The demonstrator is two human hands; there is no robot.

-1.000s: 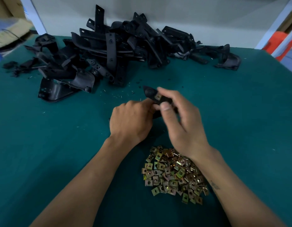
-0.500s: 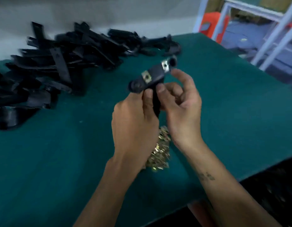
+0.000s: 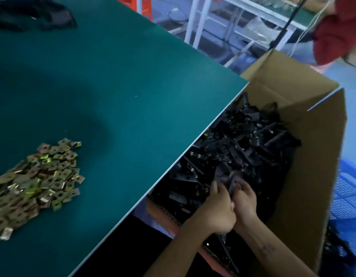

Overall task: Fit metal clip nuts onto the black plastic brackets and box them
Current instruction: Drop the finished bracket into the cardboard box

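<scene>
Both my hands reach down into the cardboard box beside the table. My left hand and my right hand sit close together and grip one black bracket between their fingertips, just above the heap of finished brackets that fills the box. Blur hides the clip nuts on the held bracket. A loose pile of brass-coloured clip nuts lies on the green table at the left. Some unfitted black brackets show at the top left corner.
The table's pale edge runs diagonally right beside the box. A blue plastic crate stands to the right of the box. Behind are white frame legs and a person in a red top.
My view has swung right and down from the table to the box. Both hands have carried the bracket with its fitted clip nuts off the table and lowered it into the box.
</scene>
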